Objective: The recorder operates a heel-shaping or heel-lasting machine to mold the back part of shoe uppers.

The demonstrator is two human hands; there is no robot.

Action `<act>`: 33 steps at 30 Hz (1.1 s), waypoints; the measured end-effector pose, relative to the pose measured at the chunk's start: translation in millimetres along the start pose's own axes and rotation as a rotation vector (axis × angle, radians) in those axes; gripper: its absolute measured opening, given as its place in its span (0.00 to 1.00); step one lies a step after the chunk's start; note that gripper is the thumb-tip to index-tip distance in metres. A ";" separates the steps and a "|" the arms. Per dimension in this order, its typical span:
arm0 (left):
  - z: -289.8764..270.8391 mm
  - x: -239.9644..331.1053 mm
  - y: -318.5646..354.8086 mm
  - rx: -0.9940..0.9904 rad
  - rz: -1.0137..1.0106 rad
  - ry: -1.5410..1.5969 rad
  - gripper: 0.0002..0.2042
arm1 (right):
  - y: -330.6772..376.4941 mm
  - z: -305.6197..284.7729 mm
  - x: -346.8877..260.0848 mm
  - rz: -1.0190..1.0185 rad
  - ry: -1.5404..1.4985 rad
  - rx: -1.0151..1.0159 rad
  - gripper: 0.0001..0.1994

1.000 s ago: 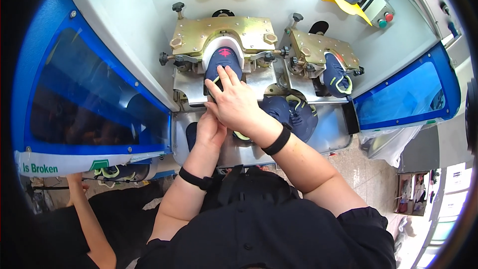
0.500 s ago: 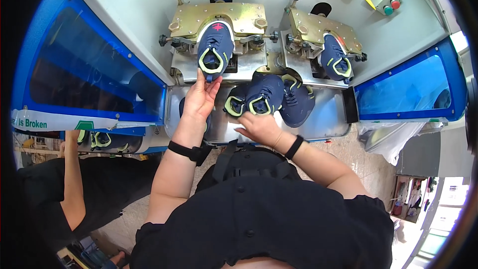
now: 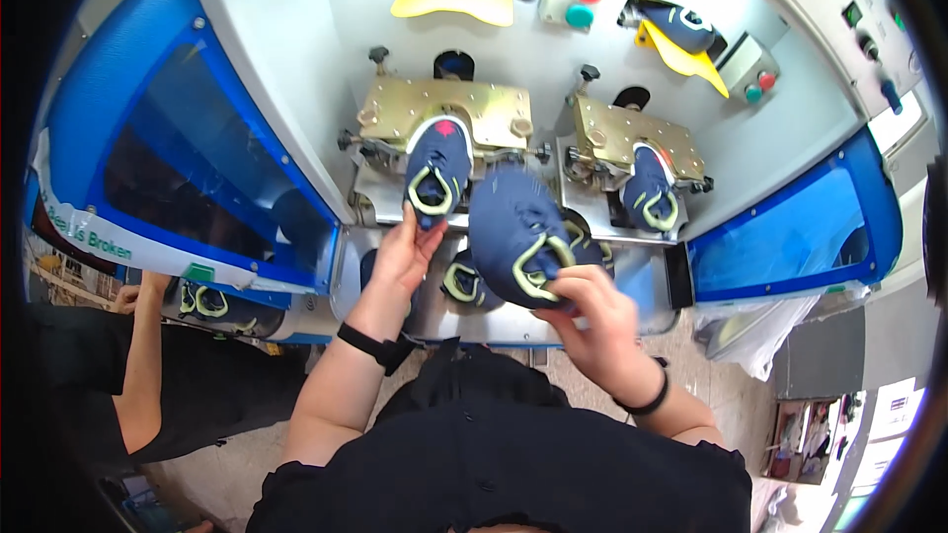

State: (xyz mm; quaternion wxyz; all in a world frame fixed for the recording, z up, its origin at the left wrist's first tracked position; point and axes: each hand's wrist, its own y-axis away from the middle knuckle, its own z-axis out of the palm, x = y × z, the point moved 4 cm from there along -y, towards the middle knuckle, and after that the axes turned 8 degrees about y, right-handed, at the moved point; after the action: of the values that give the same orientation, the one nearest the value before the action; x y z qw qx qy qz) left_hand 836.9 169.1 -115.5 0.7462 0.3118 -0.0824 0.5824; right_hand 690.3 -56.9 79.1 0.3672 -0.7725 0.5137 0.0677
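My right hand [image 3: 602,331] grips the heel collar of a navy shoe upper [image 3: 506,222] with lime-green lining. That upper is raised over the metal tray [image 3: 644,286], toe pointing away. My left hand [image 3: 400,262] pinches the heel end of another navy upper [image 3: 439,153], whose toe, bearing a red mark, sits at the left brass-coloured clamp plate [image 3: 400,109]. Below, a further upper [image 3: 462,281] lies in the tray, and others are partly hidden behind the raised one. A navy upper [image 3: 647,183] also sits at the right clamp plate [image 3: 632,138].
Blue-framed windowed doors flank me at left [image 3: 188,168] and right [image 3: 800,207]. Yellow flaps [image 3: 454,0] hang above the clamps, beside a box with red and green buttons [image 3: 583,5]. A co-worker's arm [image 3: 143,365] shows at far left, near more uppers.
My right hand has lifted a navy upper out of the tray. My left hand stays at the heel of the clamped upper. The view has tilted up, showing more of the machine.
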 end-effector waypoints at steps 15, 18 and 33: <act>3.1 9.7 5.4 -0.096 -0.070 0.029 0.18 | -331.5 48.2 13.6 -0.237 0.381 0.434 0.22; 1.0 10.7 2.9 -0.129 -0.090 0.026 0.18 | -273.7 53.6 24.1 -0.176 0.511 0.745 0.18; -11.3 4.8 -1.5 -0.018 -0.111 0.035 0.20 | -109.2 -38.9 128.4 0.190 0.396 0.653 0.05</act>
State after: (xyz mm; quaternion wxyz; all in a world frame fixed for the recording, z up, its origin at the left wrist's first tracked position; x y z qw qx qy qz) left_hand 837.1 179.1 -122.6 0.7815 0.2988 -0.0573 0.5447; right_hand 831.3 -155.1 99.6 0.4796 -0.5622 0.6383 -0.2157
